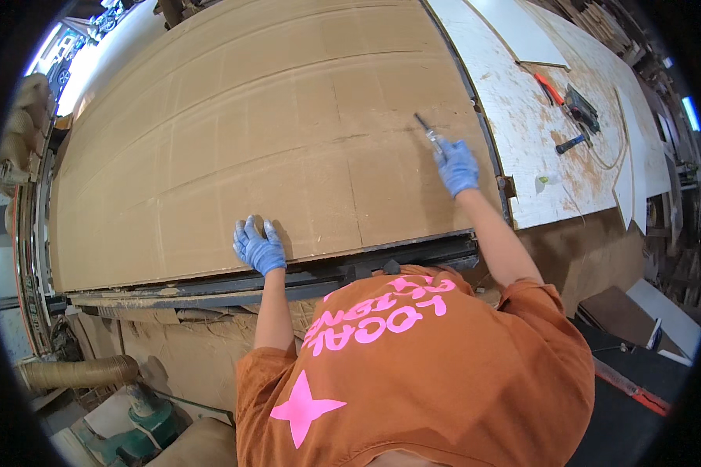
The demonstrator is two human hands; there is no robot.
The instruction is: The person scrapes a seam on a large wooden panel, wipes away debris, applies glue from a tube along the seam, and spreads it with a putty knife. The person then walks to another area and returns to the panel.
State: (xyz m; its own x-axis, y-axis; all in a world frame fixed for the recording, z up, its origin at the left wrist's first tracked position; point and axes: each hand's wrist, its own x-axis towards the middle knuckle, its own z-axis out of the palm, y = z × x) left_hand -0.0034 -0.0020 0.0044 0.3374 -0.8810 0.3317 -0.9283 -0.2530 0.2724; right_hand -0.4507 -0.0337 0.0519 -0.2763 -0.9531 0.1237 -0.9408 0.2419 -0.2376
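Observation:
A large sheet of brown cardboard [265, 148] with creases and long slits covers the work table before me. My left hand [260, 247], in a blue glove, rests on the sheet close to its near edge, fingers spread. Farther to the right, my right hand [458, 168], gloved in blue too, is closed round a slim hand tool [432, 135] with a shiny handle and a narrow dark end. That end points away to the far left, over or against the cardboard; contact cannot be made out. Whether it is a knife or a screwdriver does not show.
To the right, a white board [514, 156] dusted with sawdust carries a black power tool [582, 109], a red-handled tool [549, 89] and white offcuts [629, 167]. A dark metal rail [350, 272] runs along the near edge. Lower left stand a ribbed hose [78, 372] and green machine [144, 428].

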